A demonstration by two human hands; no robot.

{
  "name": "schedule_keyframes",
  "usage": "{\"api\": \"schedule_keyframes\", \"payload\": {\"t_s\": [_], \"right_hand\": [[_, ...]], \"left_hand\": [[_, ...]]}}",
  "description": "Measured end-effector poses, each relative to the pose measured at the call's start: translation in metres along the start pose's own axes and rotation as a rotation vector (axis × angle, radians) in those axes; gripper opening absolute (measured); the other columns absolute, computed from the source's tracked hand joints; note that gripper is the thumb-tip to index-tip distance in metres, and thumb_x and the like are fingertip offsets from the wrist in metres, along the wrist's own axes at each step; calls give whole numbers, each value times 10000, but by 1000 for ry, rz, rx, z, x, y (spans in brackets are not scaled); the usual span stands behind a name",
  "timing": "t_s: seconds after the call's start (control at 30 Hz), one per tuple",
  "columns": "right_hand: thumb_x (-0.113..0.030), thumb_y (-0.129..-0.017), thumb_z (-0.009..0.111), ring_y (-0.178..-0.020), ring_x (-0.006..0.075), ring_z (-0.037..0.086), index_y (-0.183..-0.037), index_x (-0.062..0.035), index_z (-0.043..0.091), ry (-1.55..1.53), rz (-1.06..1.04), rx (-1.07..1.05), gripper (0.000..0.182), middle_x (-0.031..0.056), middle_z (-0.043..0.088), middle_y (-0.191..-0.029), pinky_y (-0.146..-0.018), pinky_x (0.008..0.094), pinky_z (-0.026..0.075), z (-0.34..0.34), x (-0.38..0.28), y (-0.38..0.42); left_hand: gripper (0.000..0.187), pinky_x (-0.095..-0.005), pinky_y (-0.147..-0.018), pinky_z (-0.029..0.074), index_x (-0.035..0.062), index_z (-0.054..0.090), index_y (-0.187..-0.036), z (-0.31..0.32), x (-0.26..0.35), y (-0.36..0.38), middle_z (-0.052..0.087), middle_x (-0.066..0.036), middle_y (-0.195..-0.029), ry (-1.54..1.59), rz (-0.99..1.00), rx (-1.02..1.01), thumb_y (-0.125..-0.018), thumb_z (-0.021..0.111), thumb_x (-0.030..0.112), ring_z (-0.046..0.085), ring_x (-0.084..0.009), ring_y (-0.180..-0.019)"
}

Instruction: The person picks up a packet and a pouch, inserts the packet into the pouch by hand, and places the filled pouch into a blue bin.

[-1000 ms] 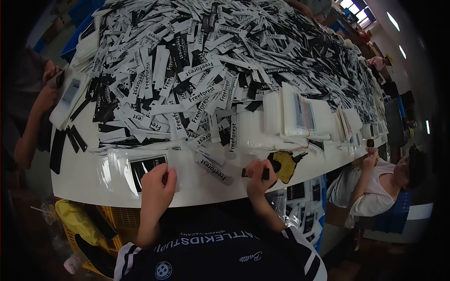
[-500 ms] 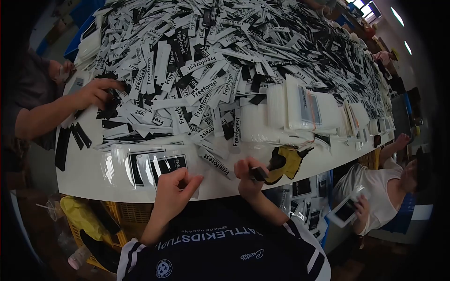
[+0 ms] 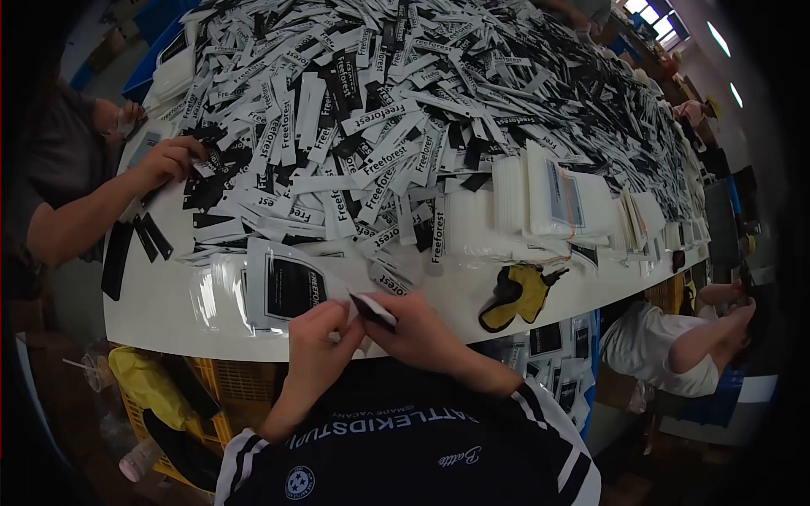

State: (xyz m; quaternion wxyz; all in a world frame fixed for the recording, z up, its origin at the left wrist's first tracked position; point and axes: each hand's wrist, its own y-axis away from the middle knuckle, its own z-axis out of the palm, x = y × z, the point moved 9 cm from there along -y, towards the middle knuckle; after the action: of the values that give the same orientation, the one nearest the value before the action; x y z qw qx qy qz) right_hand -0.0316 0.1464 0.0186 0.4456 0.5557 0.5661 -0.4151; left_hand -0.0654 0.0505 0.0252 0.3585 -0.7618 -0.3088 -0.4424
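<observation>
My left hand pinches the edge of a clear bag with a black Freeforest label, which is lifted at an angle off the white table. Close beside it, my right hand is closed on a small black-and-white packet, its tip pointing at the bag's edge. Behind both hands lies a large heap of black and white Freeforest packets. A yellow and black glove rests on the table to the right, in front of stacked clear bags.
A co-worker's hand reaches to the heap's left edge, near black strips. Another person in a white shirt is at the right. Yellow crates and a blue bin of bagged items stand below the table edge.
My right hand has moved left with the packet to meet my left hand. The labelled bag has been taken hold of and raised. The person at the right has lifted their arms.
</observation>
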Motion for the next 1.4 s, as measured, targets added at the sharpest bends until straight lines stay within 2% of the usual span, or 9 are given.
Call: {"api": "schedule_keyframes", "payload": {"t_s": [0.07,0.3,0.4,0.5,0.73,0.87,1.03,1.17,1.4], "right_hand": [[45,-663,608,-693,317,617,-1132,-62,557,235,-162,51,484,167,615,-788,-578,346,486,6,-9,1],[41,-612,643,-696,303,629,-1124,-14,551,460,-286,230,523,143,636,-812,-589,339,502,-13,-41,9],[43,-617,647,-711,276,639,-1063,-3,560,410,-375,277,456,132,641,-822,-602,336,503,-24,-53,12],[21,-711,614,-590,79,536,-955,-17,498,-117,-173,74,273,14,548,-704,-556,221,427,-19,-35,13],[-65,-803,605,-726,47,475,-931,-27,484,-693,-133,470,180,-7,506,-816,-620,201,373,-54,29,51],[-51,-851,554,-814,112,528,-983,21,521,110,-233,519,154,58,566,-938,-719,235,419,-98,32,62],[-58,-888,496,-1087,236,514,-1055,9,538,-110,-16,548,186,154,543,-1154,-939,325,374,-97,33,74],[-98,-941,390,-1204,288,439,-1177,3,478,-860,-623,412,271,180,485,-1258,-1024,403,314,-90,-29,62],[-98,-921,461,-1231,211,414,-1240,11,454,-437,-128,182,337,169,501,-1257,-1002,327,319,-32,-6,23]], "left_hand": [[153,-327,-487,412,5,528,-665,-9,-2,0,539,-105,-639,-254,-165,31,-622,675,14,538,-262,-537],[175,-295,-511,413,2,517,-708,-30,-17,4,524,-121,-672,-268,-208,88,-586,641,-8,527,-247,-550],[430,-358,-765,439,64,512,-957,-55,44,-5,552,-98,-1003,-295,221,419,-574,707,42,568,-282,-874],[584,-528,-970,307,93,495,-1067,-24,71,11,477,-115,-1164,-403,550,37,-575,778,231,471,-324,-1121],[894,-493,-912,351,49,398,-1255,14,55,-6,465,-125,-1125,-239,364,-45,-493,824,244,468,-316,-1018],[900,-454,-885,362,42,388,-1269,14,35,-9,466,-125,-1128,-255,252,-84,-503,822,229,464,-311,-1017],[940,-411,-897,349,38,344,-1314,32,26,-15,448,-128,-1156,-302,163,-224,-528,815,249,437,-306,-1041],[985,-412,-914,331,35,316,-1330,47,33,-14,432,-131,-1176,-304,170,-269,-517,824,260,427,-309,-1057],[921,-400,-856,380,56,331,-1325,15,39,-11,421,-153,-1224,-160,215,-113,-561,814,235,450,-316,-1086]]}}
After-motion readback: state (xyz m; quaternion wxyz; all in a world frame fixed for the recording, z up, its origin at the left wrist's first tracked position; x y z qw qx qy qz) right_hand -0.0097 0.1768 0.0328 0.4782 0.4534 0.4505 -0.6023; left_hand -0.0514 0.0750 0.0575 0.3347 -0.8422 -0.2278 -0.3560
